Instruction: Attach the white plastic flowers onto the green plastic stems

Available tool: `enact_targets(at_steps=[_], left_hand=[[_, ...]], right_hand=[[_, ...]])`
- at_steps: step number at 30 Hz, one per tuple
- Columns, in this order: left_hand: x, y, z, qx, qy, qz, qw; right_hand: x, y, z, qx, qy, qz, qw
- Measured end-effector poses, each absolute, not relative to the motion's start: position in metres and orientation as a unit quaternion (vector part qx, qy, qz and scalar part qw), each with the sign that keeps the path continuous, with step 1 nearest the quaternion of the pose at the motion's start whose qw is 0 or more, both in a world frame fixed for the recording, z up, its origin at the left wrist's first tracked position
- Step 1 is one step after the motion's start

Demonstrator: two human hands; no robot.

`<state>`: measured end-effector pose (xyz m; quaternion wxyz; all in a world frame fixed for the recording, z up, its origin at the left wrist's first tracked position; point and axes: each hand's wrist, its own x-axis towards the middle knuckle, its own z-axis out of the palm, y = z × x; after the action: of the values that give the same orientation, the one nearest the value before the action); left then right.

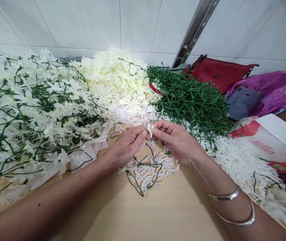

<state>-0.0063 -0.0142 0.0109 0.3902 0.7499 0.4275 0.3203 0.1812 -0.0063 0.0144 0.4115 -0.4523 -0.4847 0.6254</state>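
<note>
Over the middle of the table, my two hands meet at a small white artificial flower (150, 131). My left hand (129, 144) is closed in a pinch at the flower's left side, by its base. From the right, my right hand (174, 138) pinches the petals between thumb and forefinger. A green plastic stem (152, 154) hangs beneath the hands; its upper end is hidden by the fingers. Below lies a loose heap of thin white stamen pieces (164, 164) with green stems (134, 182) curling over it.
Flowers on green stems (55, 110) pile up at left. Loose cream petals (118, 78) lie at the back, beside green stems (190, 100). Further right are white stamens (243, 160), a red bag (220, 72), a phone (244, 100), a purple plastic bag (281, 88) and a red-and-white box (273, 140).
</note>
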Motion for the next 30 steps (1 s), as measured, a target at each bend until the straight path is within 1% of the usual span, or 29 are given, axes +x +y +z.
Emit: enact_targets(at_steps=[6,23,25,27,28,30], left_hand=[[-0.0074,-0.0149,0.0111,0.754,0.425,0.320,0.385],[-0.0062,-0.0121,0.0074,0.767,0.423,0.323,0.359],[-0.0055,-0.0128,0.0068,0.751,0.424,0.335,0.379],[-0.0050,-0.0131,0.0064,0.718,0.420,0.359,0.424],[-0.0050,-0.0130,0.0063,0.694,0.415,0.378,0.450],[-0.0058,-0.0120,0.0055,0.639,0.405,0.435,0.488]], right_hand=[[0.1832,-0.0044,0.0112,-0.465,-0.492,0.621,0.395],[0.1774,-0.0056,0.0149,-0.454,-0.555,0.578,0.390],[0.1767,-0.0060,0.0136,-0.455,-0.554,0.575,0.394],[0.1774,-0.0068,0.0134,-0.455,-0.566,0.558,0.400],[0.1782,-0.0074,0.0139,-0.456,-0.581,0.537,0.407],[0.1805,-0.0086,0.0164,-0.464,-0.623,0.456,0.435]])
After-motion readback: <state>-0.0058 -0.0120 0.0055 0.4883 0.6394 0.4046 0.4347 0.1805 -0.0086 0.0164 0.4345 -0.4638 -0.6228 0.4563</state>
